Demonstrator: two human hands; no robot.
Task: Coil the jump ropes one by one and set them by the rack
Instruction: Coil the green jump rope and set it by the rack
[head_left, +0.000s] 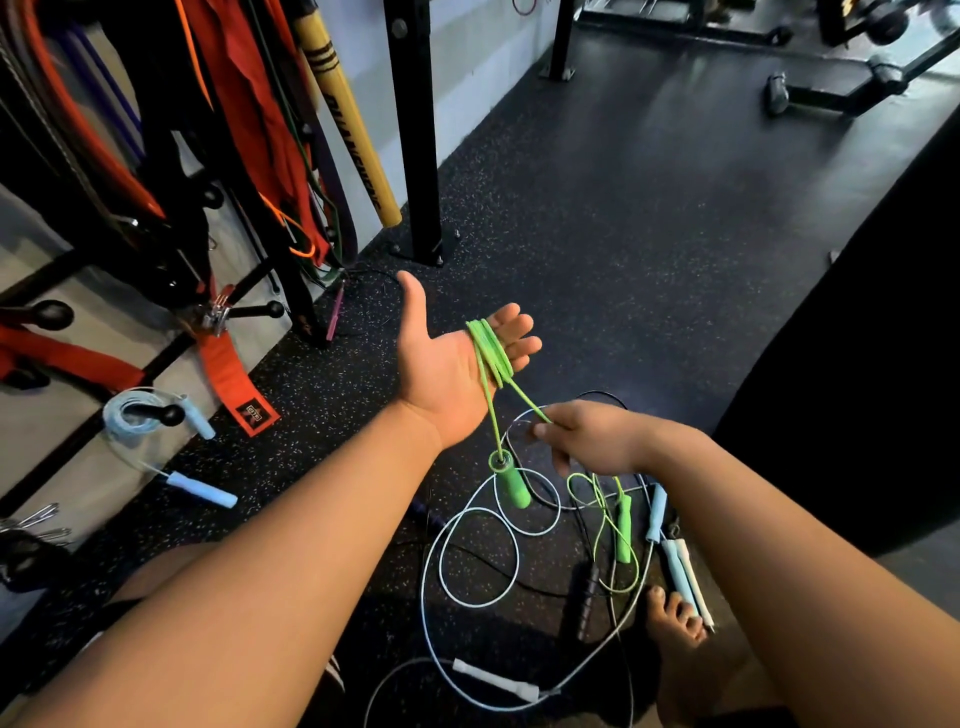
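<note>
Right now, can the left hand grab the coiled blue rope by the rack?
Probably not: green rope is looped round the left hand, and the coiled blue rope lies off to its left.

Dark speckled rubber floor (597, 218), pale wall (478, 57), black steel post (415, 130), bench frame (831, 98) beyond

Green jump rope (488, 358) is showing one bright green throughout, handle (511, 483) included. Second jump rope (117, 421) is appearing pale blue. Rubber floor (623, 234) is presenting black with pale speckles. Stick (348, 114) is showing yellow with black lettering.
</note>
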